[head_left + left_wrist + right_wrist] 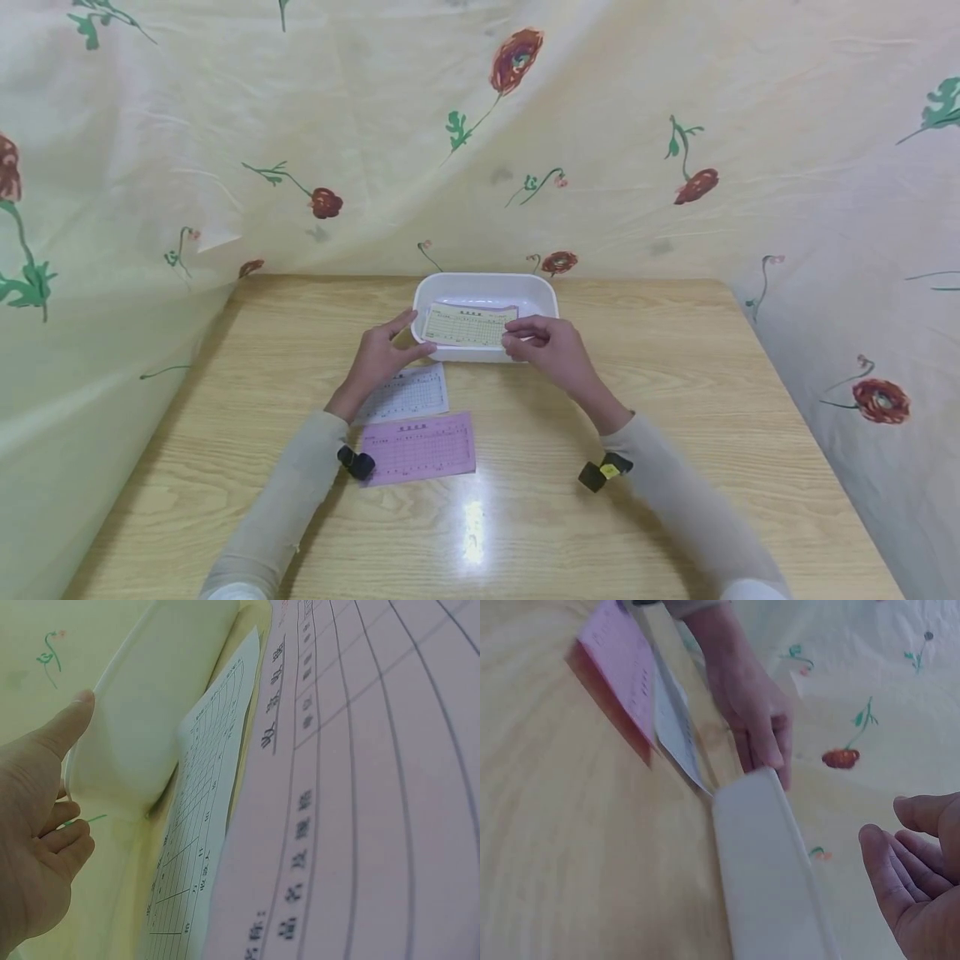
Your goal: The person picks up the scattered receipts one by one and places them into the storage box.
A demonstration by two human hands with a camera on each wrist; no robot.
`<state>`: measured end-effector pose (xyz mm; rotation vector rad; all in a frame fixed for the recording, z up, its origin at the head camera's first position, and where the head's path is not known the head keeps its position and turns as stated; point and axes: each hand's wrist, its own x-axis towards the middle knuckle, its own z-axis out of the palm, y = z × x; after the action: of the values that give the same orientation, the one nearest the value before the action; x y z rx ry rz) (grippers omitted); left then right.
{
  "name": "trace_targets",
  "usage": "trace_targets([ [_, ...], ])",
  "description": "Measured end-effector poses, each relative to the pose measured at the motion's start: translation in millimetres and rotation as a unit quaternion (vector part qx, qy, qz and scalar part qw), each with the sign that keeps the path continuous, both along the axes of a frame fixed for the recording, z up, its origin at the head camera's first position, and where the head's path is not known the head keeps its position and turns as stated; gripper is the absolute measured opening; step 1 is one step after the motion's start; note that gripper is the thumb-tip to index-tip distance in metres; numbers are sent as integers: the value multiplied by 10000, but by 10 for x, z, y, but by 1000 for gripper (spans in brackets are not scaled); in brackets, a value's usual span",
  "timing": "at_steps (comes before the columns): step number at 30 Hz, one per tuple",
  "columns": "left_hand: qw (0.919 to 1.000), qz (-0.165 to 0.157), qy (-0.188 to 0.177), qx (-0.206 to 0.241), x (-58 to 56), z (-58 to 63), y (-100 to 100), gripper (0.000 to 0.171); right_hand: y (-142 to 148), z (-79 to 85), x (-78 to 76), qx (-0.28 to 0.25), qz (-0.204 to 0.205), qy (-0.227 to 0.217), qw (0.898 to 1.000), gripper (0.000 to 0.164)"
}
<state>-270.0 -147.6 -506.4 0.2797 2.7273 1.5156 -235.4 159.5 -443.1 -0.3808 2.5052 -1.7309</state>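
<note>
A white plastic box (483,356) stands at the back of the table. In it lies a pale yellow printed slip (467,327), with a pink edge showing from beneath. My left hand (378,354) holds the box at its left end, the thumb (71,724) on the rim. Over the box's right end is my right hand (558,352), by the yellow slip's right edge. Nothing shows between its parted thumb and fingers (885,866) in the right wrist view. A pale bluish slip (411,393) and a pink slip pad (420,450) lie in front, partly behind the left hand and wrist.
The wood-grain table (660,367) carries the box and slips. A cream cloth with red flowers (375,125) hangs behind and at both sides. Dark straps with small devices sit on both wrists.
</note>
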Motion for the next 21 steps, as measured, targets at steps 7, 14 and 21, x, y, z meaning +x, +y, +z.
trace_targets([
  [7, 10000, -12, -15, 48, 11, -5, 5, 93, -106, -154, 224, 95, 322, -181, 9993, 29],
  [14, 10000, 8, -36, 50, 8, -17, 3, 94, -226, -343, 372, 405, 571, -412, 9967, 32],
  [21, 9999, 49, -93, 88, 13, -18, 6, 95, -321, -479, 443, 856, 573, -491, 9935, 32],
])
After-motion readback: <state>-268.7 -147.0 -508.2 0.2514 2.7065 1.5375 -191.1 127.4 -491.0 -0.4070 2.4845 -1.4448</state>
